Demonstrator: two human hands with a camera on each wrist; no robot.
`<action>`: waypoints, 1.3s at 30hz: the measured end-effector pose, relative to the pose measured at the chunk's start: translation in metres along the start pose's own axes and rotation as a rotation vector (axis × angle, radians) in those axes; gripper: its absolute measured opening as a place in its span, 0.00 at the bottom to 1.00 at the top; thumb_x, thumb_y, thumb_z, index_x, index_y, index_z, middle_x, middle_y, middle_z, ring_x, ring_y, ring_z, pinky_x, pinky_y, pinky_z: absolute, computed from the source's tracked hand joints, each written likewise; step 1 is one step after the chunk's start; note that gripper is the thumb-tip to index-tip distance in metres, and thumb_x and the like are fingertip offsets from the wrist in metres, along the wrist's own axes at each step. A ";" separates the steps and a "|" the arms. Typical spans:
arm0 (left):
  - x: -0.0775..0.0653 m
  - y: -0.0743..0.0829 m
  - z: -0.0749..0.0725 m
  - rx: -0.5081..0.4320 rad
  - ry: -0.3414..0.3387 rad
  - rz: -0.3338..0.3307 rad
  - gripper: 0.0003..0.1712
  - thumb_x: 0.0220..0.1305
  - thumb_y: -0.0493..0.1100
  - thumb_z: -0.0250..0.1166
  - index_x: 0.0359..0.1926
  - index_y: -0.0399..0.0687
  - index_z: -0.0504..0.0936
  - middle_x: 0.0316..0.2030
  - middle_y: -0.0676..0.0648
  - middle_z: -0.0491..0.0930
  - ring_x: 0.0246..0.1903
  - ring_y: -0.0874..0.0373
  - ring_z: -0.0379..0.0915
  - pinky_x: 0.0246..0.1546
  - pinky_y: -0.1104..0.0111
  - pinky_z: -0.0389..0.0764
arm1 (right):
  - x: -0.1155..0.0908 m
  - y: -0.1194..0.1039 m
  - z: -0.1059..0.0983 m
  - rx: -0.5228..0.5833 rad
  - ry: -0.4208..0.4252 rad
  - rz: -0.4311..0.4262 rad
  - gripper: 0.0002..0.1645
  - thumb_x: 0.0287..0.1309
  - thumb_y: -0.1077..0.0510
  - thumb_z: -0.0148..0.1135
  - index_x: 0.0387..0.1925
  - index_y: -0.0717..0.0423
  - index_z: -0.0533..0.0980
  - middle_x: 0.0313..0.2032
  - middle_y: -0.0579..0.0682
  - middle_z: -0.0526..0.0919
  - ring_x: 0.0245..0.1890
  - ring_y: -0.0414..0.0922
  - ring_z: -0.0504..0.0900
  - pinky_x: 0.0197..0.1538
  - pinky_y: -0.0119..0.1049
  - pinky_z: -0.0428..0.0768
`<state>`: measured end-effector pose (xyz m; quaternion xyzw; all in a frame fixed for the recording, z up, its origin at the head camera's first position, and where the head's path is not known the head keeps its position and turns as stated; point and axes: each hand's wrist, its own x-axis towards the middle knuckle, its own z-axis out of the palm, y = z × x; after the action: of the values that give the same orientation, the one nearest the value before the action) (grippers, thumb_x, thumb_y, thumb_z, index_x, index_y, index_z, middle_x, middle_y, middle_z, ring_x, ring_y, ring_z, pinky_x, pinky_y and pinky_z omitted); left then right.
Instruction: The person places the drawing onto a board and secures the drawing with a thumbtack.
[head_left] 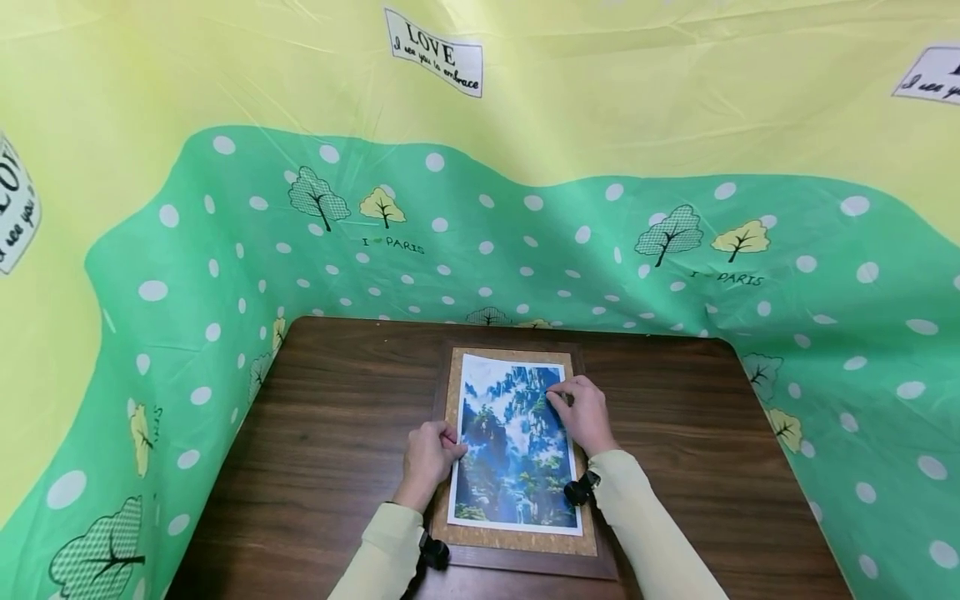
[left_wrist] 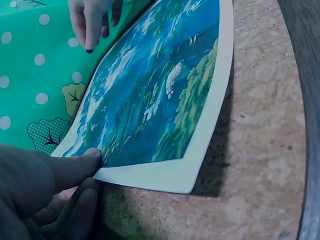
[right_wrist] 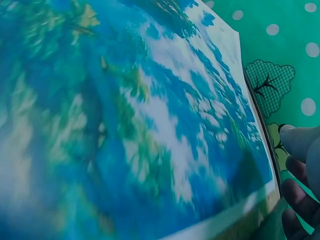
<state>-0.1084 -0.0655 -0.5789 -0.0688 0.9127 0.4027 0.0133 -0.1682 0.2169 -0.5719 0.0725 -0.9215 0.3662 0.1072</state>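
Note:
A white-bordered landscape print [head_left: 517, 450] of blue mountains and waterfalls lies over a cork board [head_left: 525, 541] with a dark wooden frame. My left hand [head_left: 431, 457] pinches the print's left edge between thumb and fingers. The print's corner close to that hand lifts off the cork in the left wrist view and casts a shadow. Over the upper right part of the print is my right hand [head_left: 587, 415], with a small black thing [left_wrist: 90, 50] at its pinched fingertips. It is too small to make out its kind.
The framed board rests on a dark wood-grain table [head_left: 337, 417], near its back edge. Green and yellow printed cloth [head_left: 525, 225] hangs around the table's back and sides. A small black wrist camera [head_left: 433, 552] is strapped to the left wrist.

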 end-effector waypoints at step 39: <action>0.002 -0.001 -0.003 0.007 -0.008 0.010 0.15 0.51 0.43 0.80 0.22 0.52 0.78 0.18 0.56 0.75 0.19 0.62 0.69 0.23 0.68 0.71 | 0.074 -0.007 0.051 -0.061 -0.081 0.093 0.11 0.65 0.52 0.67 0.41 0.52 0.88 0.40 0.52 0.90 0.38 0.51 0.86 0.45 0.51 0.82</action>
<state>-0.1097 -0.0683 -0.5780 -0.0626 0.9143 0.4000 0.0153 -0.2453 0.1725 -0.5844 0.0413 -0.9383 0.3391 0.0548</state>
